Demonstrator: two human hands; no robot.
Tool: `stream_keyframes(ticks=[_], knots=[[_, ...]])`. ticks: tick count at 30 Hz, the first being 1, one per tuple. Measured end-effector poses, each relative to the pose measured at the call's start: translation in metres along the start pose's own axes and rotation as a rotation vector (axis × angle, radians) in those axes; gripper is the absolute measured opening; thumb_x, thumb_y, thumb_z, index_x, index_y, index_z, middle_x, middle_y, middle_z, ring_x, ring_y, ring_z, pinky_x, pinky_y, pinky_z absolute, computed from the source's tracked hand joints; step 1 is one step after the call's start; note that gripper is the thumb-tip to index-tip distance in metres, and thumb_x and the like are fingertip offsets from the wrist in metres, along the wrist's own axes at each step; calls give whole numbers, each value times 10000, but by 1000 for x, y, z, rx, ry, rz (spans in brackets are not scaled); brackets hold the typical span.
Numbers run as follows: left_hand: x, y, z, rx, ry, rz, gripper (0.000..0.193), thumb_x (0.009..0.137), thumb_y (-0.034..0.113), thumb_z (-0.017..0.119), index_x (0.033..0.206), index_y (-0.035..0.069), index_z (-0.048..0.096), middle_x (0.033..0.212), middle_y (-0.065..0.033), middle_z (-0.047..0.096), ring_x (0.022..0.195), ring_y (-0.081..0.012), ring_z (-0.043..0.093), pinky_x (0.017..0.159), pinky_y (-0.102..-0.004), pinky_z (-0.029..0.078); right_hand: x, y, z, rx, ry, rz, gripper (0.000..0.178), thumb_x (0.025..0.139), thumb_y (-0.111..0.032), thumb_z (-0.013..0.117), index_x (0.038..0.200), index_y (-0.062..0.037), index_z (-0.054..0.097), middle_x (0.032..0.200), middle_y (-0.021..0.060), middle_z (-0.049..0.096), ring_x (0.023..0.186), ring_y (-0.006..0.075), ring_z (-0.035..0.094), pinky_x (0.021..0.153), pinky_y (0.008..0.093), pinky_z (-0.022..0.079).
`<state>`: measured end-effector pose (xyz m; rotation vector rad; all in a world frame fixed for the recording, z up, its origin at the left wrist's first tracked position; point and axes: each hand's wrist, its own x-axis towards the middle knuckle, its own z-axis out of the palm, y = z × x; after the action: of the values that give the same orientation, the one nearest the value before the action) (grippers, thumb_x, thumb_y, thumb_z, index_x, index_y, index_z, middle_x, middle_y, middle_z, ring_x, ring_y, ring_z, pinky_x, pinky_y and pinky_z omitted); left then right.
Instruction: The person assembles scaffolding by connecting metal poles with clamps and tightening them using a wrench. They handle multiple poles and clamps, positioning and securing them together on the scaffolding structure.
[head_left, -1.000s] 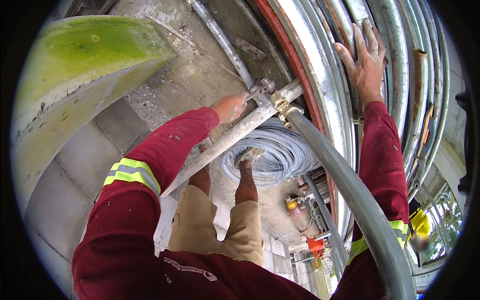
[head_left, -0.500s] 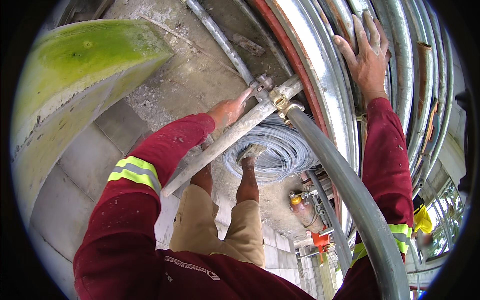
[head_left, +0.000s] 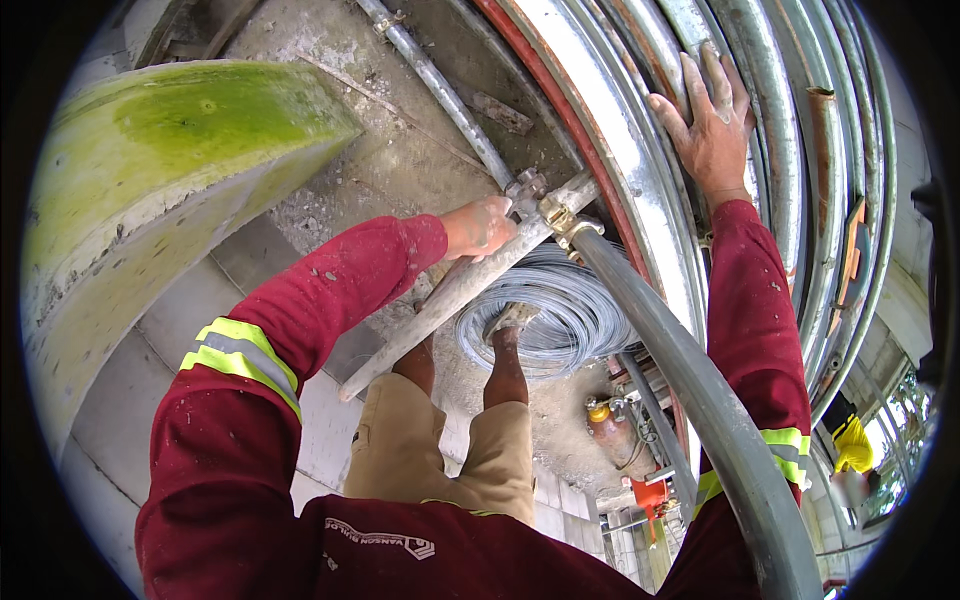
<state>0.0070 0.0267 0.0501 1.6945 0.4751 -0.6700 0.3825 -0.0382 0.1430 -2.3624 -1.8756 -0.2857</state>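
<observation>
A dusty scaffold pole (head_left: 450,287) runs diagonally in front of me. Two scaffold clamps sit near its upper end: a grey clamp (head_left: 527,190) joined to a pole going away from me, and a brassy clamp (head_left: 562,222) joined to a thick grey pole (head_left: 680,360). My left hand (head_left: 483,228) is closed at the grey clamp, fingers curled against its near side; the fingertips are partly hidden. Over on the upper right, my right hand (head_left: 715,140) lies on a stack of metal pipes (head_left: 775,110), its fingers stretched out and the thumb apart.
A coil of wire (head_left: 560,310) lies on the ground by my feet. Beyond it are a gas cylinder (head_left: 603,420) and an orange object (head_left: 650,494). A red pipe (head_left: 590,130) edges the stack. At left stands a green-stained concrete slab (head_left: 200,130).
My left hand's extended index finger has curled in, and the hand has come round closer against the grey clamp. My right hand stays on the pipes. The whole view has shifted slightly.
</observation>
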Motion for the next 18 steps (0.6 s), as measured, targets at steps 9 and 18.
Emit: stream_keyframes(ticks=[9,18], knots=[[24,-68,64,-71,272,-144,450,1039,229,575,1444,35,535,915,-320,678,878,-466,683,802,-485,532,-7,8,-2,-85,18,-31,713,966,-660,638,1519,-217,559,1644,98,427,1503,412,365,1138,605,435],[46,-93,81,-257,360,-128,306,1073,299,551,1247,50,586,968,-274,700,906,-480,678,792,-537,520,-4,5,3,-60,6,-15,708,965,-659,646,1533,-248,546,1637,87,431,1508,394,360,1162,628,408]])
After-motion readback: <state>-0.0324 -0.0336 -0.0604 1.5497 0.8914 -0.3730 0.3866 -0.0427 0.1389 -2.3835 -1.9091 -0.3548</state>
